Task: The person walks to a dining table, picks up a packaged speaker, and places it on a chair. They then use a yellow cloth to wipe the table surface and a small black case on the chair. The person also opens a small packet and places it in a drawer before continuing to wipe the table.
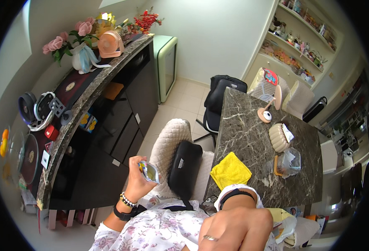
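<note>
My left hand (138,183) grips a small foil snack packet (151,174), torn open, with its mouth tilted up towards me. Bracelets and a black watch band circle that wrist. Close below the camera is my right hand (237,227), back upward, with a ring on one finger. Its fingertips fall out of sight, so whatever they hold is hidden. Beyond the right wrist, a folded yellow cloth (230,171) rests at the near left edge of a dark marble table (244,131). Under the packet's side of the view stands a quilted chair (168,141) bearing a black bag (184,168).
A tissue holder (279,138), a clear container (289,163) and a round pink mirror (277,98) stand on the table. Leftward runs a dark marble-topped cabinet (99,94) with a peach fan (110,44), flower vase (81,58) and headphones (41,109). A black office chair (214,119) stands ahead.
</note>
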{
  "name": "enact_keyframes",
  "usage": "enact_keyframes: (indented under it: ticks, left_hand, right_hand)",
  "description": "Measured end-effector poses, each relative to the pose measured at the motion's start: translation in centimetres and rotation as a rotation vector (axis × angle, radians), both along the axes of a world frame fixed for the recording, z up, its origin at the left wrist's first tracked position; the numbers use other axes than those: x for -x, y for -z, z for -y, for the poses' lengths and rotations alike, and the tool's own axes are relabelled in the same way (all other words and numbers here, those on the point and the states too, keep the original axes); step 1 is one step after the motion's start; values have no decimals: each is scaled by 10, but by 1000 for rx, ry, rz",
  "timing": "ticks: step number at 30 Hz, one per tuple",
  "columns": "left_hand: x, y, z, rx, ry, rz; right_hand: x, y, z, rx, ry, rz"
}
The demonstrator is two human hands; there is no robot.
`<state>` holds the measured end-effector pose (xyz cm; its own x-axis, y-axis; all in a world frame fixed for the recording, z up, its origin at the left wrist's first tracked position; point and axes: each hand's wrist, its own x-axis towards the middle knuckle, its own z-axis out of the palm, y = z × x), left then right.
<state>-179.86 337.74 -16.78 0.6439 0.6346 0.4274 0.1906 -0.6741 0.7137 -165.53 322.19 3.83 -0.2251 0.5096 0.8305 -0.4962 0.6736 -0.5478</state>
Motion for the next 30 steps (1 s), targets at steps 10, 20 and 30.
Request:
enact_keyframes:
  ticks: [10,20,30]
  left_hand:
    - [17,-31,2,736,1031,-64]
    - [5,-40,-3,662,859,45]
    - [6,-50,1,227,157,252]
  right_hand:
    - [-29,111,-46,536,550,598]
    - [-42,135,-33,491,812,491]
    - [-44,134,-29,555,987,517]
